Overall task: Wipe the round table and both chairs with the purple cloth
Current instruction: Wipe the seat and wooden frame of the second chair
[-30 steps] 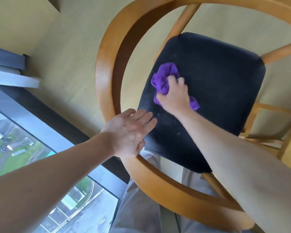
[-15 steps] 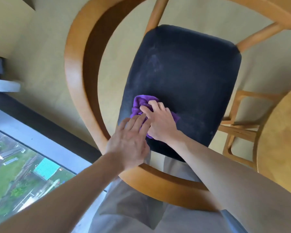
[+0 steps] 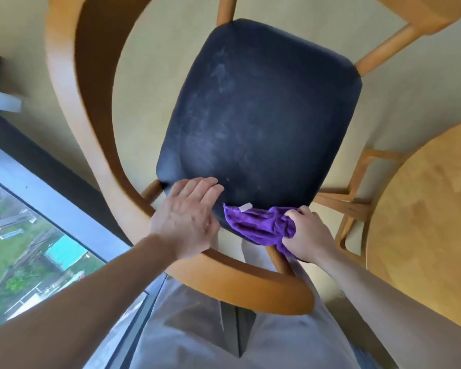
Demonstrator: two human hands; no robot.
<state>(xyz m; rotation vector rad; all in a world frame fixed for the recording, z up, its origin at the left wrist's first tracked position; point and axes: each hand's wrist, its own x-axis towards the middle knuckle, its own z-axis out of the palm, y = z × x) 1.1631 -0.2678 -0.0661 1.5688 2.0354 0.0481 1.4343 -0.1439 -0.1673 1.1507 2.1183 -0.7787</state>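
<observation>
A wooden chair with a curved light-wood backrest (image 3: pixel 72 110) and a dark padded seat (image 3: pixel 261 113) fills the head view. The seat shows pale dusty smears. My right hand (image 3: pixel 310 234) grips the bunched purple cloth (image 3: pixel 258 225) at the seat's near edge, where the cloth hangs partly over the rim. My left hand (image 3: pixel 189 217) lies flat with straight fingers on the seat's near left corner, just left of the cloth. The round wooden table (image 3: pixel 426 209) shows at the right edge.
A floor-to-ceiling window (image 3: pixel 24 235) with a dark frame runs along the left. Beige floor surrounds the chair. Wooden table legs (image 3: pixel 357 198) stand between chair and table. My grey trousers (image 3: pixel 224 334) are directly below, against the chair's backrest.
My right hand has dragged the cloth from the seat's middle left to its near edge and rightward. My left hand has settled onto the seat's near corner. The view has shifted.
</observation>
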